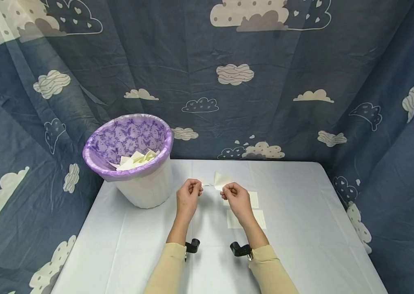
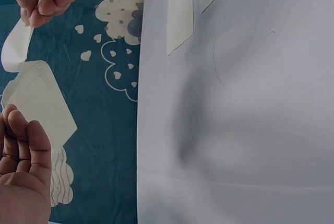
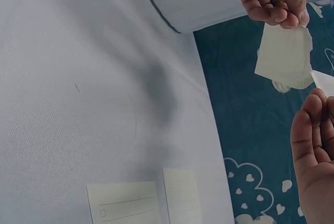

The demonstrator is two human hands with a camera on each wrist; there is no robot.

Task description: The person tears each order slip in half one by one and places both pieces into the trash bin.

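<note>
Over the table, my left hand (image 1: 188, 196) pinches a piece of cream paper (image 2: 44, 101) with a ragged torn edge and faint printed lines. My right hand (image 1: 237, 199) pinches a second, curled piece of paper (image 1: 221, 179) between thumb and fingertips. In both wrist views the two pieces meet at a torn corner; I cannot tell whether they are still joined there. Below the right hand, two cream paper slips lie flat: a farther slip (image 1: 253, 199), partly covered by the hand, and a nearer slip (image 1: 246, 219). Printed lines and a small box mark one slip (image 3: 122, 200).
Left of the hands stands a white bin (image 1: 148, 190) with a purple butterfly-patterned liner (image 1: 133, 128). Several paper pieces (image 1: 135, 159) lie inside it. A white cloth covers the table (image 1: 302, 228). Dark blue cloud-patterned curtain (image 1: 265, 102) surrounds the back and sides.
</note>
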